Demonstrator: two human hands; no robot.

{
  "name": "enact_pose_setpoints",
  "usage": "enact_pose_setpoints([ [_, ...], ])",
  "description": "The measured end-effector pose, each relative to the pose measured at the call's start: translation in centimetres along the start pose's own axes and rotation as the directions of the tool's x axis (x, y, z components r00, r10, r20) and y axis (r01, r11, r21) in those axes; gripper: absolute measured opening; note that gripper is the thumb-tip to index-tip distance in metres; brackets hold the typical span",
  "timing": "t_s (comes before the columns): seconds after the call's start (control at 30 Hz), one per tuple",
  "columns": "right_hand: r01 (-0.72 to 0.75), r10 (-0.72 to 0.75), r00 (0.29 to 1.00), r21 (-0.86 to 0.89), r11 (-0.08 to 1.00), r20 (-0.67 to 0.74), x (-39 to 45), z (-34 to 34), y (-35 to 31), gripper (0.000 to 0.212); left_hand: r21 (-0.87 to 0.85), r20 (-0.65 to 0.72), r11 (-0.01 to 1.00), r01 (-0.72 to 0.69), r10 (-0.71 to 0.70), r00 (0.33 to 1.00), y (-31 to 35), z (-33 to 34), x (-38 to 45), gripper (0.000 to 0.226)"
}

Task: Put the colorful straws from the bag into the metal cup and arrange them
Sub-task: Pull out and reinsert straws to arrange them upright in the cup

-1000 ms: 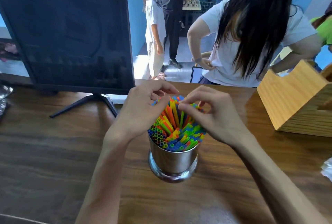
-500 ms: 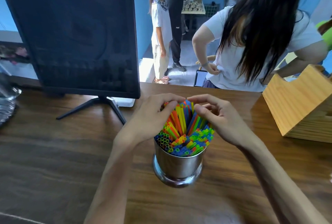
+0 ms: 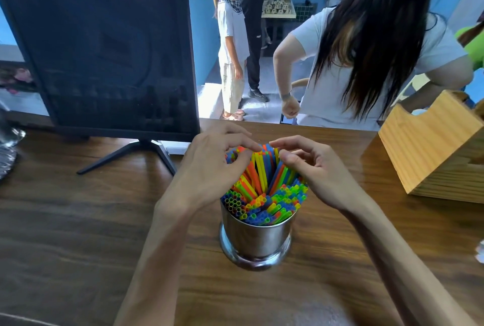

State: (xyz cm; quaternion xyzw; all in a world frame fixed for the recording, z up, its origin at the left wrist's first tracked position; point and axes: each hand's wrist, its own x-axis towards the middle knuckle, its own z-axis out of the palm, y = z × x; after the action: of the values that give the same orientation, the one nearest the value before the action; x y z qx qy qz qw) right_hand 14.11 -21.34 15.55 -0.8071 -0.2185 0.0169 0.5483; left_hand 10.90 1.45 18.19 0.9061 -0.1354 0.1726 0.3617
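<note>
A shiny metal cup [image 3: 258, 239] stands on the wooden table [image 3: 78, 234], packed with colorful straws [image 3: 264, 192] in blue, green, yellow and orange. The straws at the back stick up higher and lean. My left hand [image 3: 209, 171] rests on the left side of the tall straws, its fingertips touching their tops. My right hand [image 3: 311, 171] cups them from the right, thumb and fingers pressing their upper ends. Both hands close around the tall bundle. The bag is not in view.
A dark monitor [image 3: 102, 58] on a stand is at the back left. A wooden box [image 3: 432, 153] sits at the right. A person in a white shirt [image 3: 366, 64] stands just beyond the table's far edge, others farther back. Something shiny [image 3: 7, 142] lies at the left edge.
The view has dropped slightly, so cup and hands sit lower in the frame. My fingers have shifted along the tall straws' tops, gathering them closer together. The cup stays in place.
</note>
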Motion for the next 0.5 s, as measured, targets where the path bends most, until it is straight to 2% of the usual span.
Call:
enact_pose_setpoints([
  [0.13, 0.022, -0.026, 0.998, -0.056, 0.998, -0.057, 0.0, 0.2, -0.2, 0.020, 0.026, 0.029, 1.000, 0.007, -0.008, 1.000, 0.2, -0.3, -0.1, 0.018],
  [0.27, 0.091, -0.112, 0.983, -0.147, 0.985, -0.144, 0.0, 0.5, -0.8, 0.018, 0.011, 0.043, 0.999, 0.039, -0.039, 0.998, 0.3, -0.3, -0.2, 0.016],
  [0.37, 0.121, -0.149, 0.979, -0.190, 0.974, -0.138, -0.2, 0.3, -1.3, 0.018, 0.014, 0.036, 0.999, 0.043, -0.044, 0.998, 0.5, -0.2, -0.3, 0.020],
  [0.5, 0.081, -0.105, 0.990, -0.217, 0.973, -0.099, 0.1, -0.2, -1.9, 0.016, -0.005, -0.025, 1.000, 0.030, -0.030, 0.999, 0.8, -0.1, -0.1, 0.028],
])
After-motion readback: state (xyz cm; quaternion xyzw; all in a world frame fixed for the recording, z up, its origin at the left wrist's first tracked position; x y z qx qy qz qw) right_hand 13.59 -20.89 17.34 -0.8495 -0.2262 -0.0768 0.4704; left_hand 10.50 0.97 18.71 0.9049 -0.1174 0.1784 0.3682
